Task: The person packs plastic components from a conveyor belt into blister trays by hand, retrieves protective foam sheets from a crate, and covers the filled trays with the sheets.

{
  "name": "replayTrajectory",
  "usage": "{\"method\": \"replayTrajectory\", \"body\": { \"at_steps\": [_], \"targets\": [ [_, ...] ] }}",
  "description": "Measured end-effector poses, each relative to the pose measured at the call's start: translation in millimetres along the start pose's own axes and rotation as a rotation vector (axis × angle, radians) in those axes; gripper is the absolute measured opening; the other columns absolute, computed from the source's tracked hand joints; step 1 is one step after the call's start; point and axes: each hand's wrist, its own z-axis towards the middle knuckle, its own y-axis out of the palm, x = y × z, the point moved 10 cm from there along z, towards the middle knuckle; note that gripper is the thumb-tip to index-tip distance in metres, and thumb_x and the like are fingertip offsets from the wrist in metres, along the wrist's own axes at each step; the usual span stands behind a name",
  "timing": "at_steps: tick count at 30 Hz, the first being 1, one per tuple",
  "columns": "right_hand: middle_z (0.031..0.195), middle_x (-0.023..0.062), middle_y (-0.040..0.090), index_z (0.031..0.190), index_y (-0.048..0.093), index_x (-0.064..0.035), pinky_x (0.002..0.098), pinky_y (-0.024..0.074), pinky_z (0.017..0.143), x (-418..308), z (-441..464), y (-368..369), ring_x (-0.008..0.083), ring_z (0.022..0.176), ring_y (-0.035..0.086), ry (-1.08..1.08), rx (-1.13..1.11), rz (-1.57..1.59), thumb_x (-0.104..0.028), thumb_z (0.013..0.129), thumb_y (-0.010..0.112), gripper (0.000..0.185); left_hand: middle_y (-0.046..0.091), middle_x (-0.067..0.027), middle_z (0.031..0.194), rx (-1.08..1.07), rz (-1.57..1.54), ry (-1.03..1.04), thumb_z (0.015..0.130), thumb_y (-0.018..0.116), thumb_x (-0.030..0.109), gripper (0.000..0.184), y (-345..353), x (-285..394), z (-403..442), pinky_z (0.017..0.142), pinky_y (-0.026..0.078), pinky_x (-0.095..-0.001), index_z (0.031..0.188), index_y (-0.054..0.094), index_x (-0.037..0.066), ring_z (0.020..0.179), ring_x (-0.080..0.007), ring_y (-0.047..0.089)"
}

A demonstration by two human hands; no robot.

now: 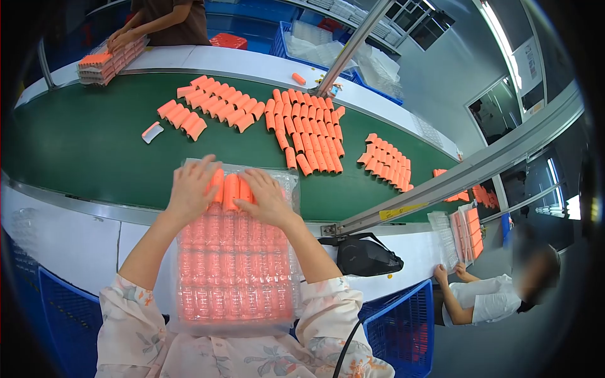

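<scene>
Left fingers (200, 169): against leftmost orange piece; grip firmness, can't tell.
Orange pieces (231, 192): three, far end of clear tray (277, 240); seat each square, press lightly.
Right fingers (258, 179): over rightmost piece; clenched or loose, can't tell.
Black bag (368, 256): logo unreadable.
Yellow label (403, 210): print illegible.

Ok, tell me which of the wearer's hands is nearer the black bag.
Right. The right hand is to the left of the black bag; the left hand is farther left, across the orange pieces between the two hands.
</scene>
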Motion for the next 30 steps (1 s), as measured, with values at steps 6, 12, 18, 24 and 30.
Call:
{"method": "replayTrajectory", "body": {
  "at_steps": [6,12,18,24,30],
  "targets": [
    [0.132,0.0162,0.042,0.13,0.045,-0.0064,0.0453,0.03,0.101,22,-19,-19,0.0336,0.124,0.037,0.008,0.016,0.014,-0.039,0.079,0.067,0.065,0.044,-0.0094,0.136,-0.258,-0.094,0.058,0.077,0.066,0.044,0.071,47,16,7,0.104,0.026,-0.0458,0.134,0.042,0.01,0.128,-0.0295,0.036],
    [0.128,0.0121,0.046,0.13,0.046,-0.008,0.0436,0.0337,0.093,20,-18,-14,0.0274,0.122,0.04,-0.04,-0.012,-0.249,-0.039,0.083,0.062,0.058,0.039,-0.0105,0.14,-0.3,0.0,0.137,0.082,0.059,0.049,0.072,64,21,3,0.106,0.023,-0.0466,0.138,0.038,0.009,0.133,-0.0296,0.03],
    [0.124,0.0096,0.05,0.129,0.047,-0.0088,0.0432,0.0317,0.094,27,-1,-43,0.0262,0.118,0.044,0.009,0.009,-0.251,-0.037,0.09,0.052,0.049,0.026,-0.017,0.147,-0.067,-0.281,-0.245,0.086,0.056,0.044,0.076,3,-39,-17,0.109,0.02,-0.0464,0.143,0.024,0.005,0.137,-0.0323,0.023],
    [0.124,0.0089,0.052,0.126,0.051,-0.0099,0.0439,0.0284,0.098,90,-5,-19,0.0237,0.118,0.046,0.186,-0.088,-0.333,-0.036,0.092,0.05,0.043,0.01,-0.0221,0.151,-0.15,-1.068,-0.647,0.095,0.047,0.037,0.077,102,-46,-107,0.114,0.011,-0.0396,0.144,0.006,-0.006,0.141,-0.0301,0.009],
    [0.126,0.0101,0.051,0.127,0.05,-0.0092,0.0434,0.0331,0.096,81,32,-43,0.0279,0.119,0.045,0.307,-0.152,-0.31,-0.037,0.088,0.056,0.048,0.03,-0.0194,0.142,-0.202,-0.908,-0.544,0.092,0.052,0.027,0.063,79,-109,-84,0.109,0.021,-0.0405,0.14,0.024,-0.002,0.134,-0.0316,0.024]
  ]
}}
